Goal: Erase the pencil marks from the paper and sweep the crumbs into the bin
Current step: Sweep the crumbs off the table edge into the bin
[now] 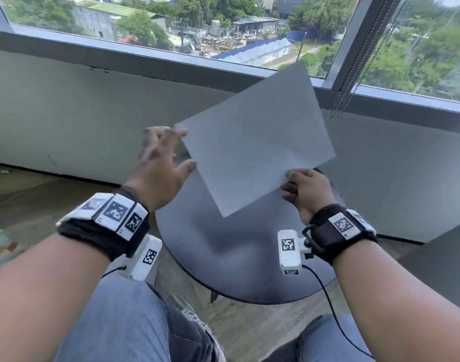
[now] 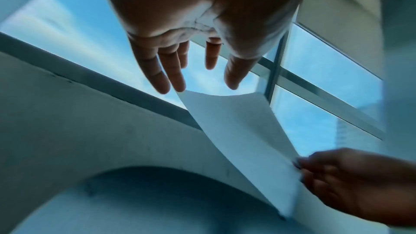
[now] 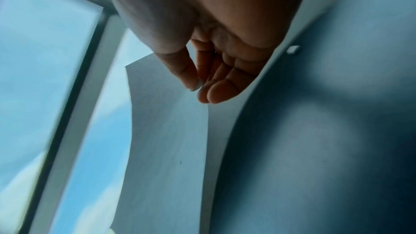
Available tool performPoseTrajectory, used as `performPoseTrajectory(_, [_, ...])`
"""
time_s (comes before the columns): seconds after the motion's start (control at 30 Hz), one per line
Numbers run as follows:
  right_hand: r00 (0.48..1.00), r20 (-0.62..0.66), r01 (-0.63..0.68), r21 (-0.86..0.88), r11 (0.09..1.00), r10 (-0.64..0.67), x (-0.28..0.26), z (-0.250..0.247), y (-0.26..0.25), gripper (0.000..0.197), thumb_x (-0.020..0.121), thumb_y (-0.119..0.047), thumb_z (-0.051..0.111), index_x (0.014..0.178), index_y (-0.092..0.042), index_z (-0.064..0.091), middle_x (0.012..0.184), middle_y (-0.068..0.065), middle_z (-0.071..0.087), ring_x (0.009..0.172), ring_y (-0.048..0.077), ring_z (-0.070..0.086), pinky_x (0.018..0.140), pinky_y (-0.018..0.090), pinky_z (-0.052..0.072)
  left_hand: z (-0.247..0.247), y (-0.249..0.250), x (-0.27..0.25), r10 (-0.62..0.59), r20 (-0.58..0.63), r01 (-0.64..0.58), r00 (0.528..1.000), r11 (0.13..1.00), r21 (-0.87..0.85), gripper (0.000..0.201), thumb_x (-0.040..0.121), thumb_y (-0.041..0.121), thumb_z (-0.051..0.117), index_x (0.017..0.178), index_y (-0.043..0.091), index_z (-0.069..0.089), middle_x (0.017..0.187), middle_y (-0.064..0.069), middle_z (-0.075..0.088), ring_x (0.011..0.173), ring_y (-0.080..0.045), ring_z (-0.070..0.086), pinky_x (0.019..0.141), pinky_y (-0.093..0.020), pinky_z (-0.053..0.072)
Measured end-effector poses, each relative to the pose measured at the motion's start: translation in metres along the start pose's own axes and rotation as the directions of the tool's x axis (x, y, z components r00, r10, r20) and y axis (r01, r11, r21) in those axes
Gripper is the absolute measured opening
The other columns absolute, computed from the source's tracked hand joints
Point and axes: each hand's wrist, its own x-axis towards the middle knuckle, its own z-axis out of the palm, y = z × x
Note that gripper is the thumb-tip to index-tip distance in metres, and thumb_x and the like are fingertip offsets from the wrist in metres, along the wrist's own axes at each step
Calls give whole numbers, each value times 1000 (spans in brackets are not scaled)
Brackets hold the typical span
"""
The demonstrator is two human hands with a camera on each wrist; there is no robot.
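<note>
A plain sheet of paper [image 1: 255, 142] hangs tilted in the air above the round dark table [image 1: 223, 257]. My right hand [image 1: 306, 189] pinches its lower right edge between thumb and fingers; the right wrist view shows the same pinch on the paper [image 3: 166, 131]. My left hand [image 1: 161, 165] is open with fingers spread at the sheet's left corner, its fingertips [image 2: 178, 84] just touching the paper [image 2: 236, 127]. I see no pencil marks on the side facing me. No eraser, crumbs or bin are in view.
A low grey wall [image 1: 66, 113] and a window [image 1: 171, 22] stand behind the table. Blind chains [image 1: 346, 92] hang at the right. My knees in jeans [image 1: 134, 322] are below the table edge, and a grey surface [image 1: 446, 270] lies at the right.
</note>
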Motion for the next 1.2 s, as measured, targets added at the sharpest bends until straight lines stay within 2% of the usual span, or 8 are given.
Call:
performPoseTrajectory(0.1, [986, -69, -135, 187, 973, 150, 22, -12, 21, 13, 98, -6, 56, 87, -12, 54, 74, 6, 53, 59, 16, 56, 42, 21, 50, 40, 13, -11, 83, 271, -122, 959, 984, 128, 63, 96, 38, 66, 151, 38, 37, 152, 5, 30, 139, -19, 43, 115, -40, 35])
performPoseTrajectory(0.23, [973, -99, -182, 232, 956, 209, 48, -10, 37, 13, 99, -4, 54, 86, -7, 56, 74, 8, 55, 61, 17, 59, 43, 22, 52, 85, 15, -4, 9, 603, -224, 798, 933, 282, 80, 97, 49, 60, 161, 41, 12, 171, 5, 5, 155, -22, 16, 122, -40, 23])
performPoseTrajectory(0.47, [953, -122, -265, 117, 957, 279, 86, -6, 58, 9, 98, -4, 54, 91, -6, 57, 85, 11, 57, 66, 21, 64, 52, 29, 54, 134, 23, 46, -90, 721, -356, 687, 824, 441, 82, 97, 56, 56, 163, 37, 10, 172, 6, 1, 154, -28, 20, 120, -46, 32])
performPoseTrajectory(0.6, [948, -146, -290, -41, 956, 281, 100, -6, 60, 2, 99, -9, 55, 99, -9, 57, 85, 11, 60, 61, 20, 66, 44, 26, 52, 157, 15, 79, -148, 740, -397, 656, 767, 505, 76, 92, 68, 55, 154, 30, 34, 163, 3, 30, 143, -31, 38, 111, -48, 41])
performPoseTrajectory(0.9, [954, -124, -293, -217, 931, 272, 110, -6, 54, 19, 102, -15, 54, 118, -6, 53, 78, 12, 67, 51, 19, 65, 43, 24, 51, 174, 23, 109, -158, 725, -432, 670, 712, 554, 65, 97, 66, 48, 140, 18, 53, 148, -5, 46, 133, -32, 50, 102, -41, 44])
performPoseTrajectory(1.1, [982, -47, -187, -283, 941, 182, 75, -39, 41, 19, 99, -12, 54, 117, -8, 58, 96, 13, 61, 66, 19, 54, 58, 30, 48, 149, 10, 93, -142, 671, -228, 728, 872, 432, 67, 104, 55, 43, 160, 20, 28, 171, -7, 12, 155, -27, 23, 123, -39, 24])
performPoseTrajectory(1.13, [991, -33, -130, -434, 892, 129, 70, -51, 39, 22, 98, -20, 56, 119, -11, 59, 107, 13, 62, 77, 19, 56, 69, 35, 52, 137, 1, 88, -142, 654, -199, 743, 886, 418, 64, 106, 50, 43, 161, 21, 28, 171, -6, 11, 155, -26, 22, 123, -39, 23])
performPoseTrajectory(1.2, [997, 32, -18, -813, 582, 76, 66, -76, 41, 42, 93, -38, 58, 130, -18, 57, 135, 12, 58, 108, 23, 58, 100, 43, 48, 108, -24, 78, -166, 609, -131, 776, 902, 412, 59, 107, 36, 44, 162, 23, 25, 172, -5, 10, 156, -24, 19, 124, -36, 20])
